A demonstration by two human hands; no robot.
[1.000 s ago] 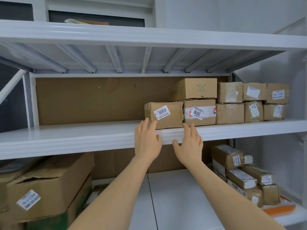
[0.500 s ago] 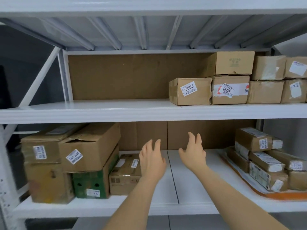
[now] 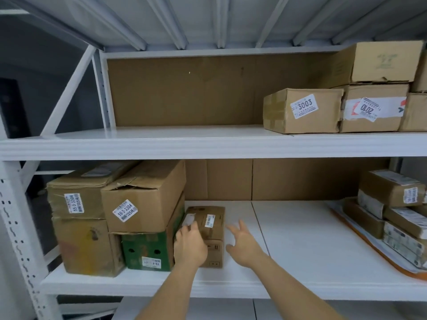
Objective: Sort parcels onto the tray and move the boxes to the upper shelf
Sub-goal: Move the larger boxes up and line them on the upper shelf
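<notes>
matt brown cardboard boxes point(image 3: 302, 110) on a smooth white painted metal shelf point(image 3: 184, 144).

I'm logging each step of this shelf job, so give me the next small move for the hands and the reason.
Probably bring the right hand in against the right side of the small box. The left hand already rests on its left top edge, while the right hand is open beside it, not touching. The upper shelf has bare space left of the 3003 box.

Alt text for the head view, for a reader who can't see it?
Two bare hands reach for a small box on the lower shelf: left hand on it, right hand open beside it. Parcels fill an orange tray at right.
</notes>
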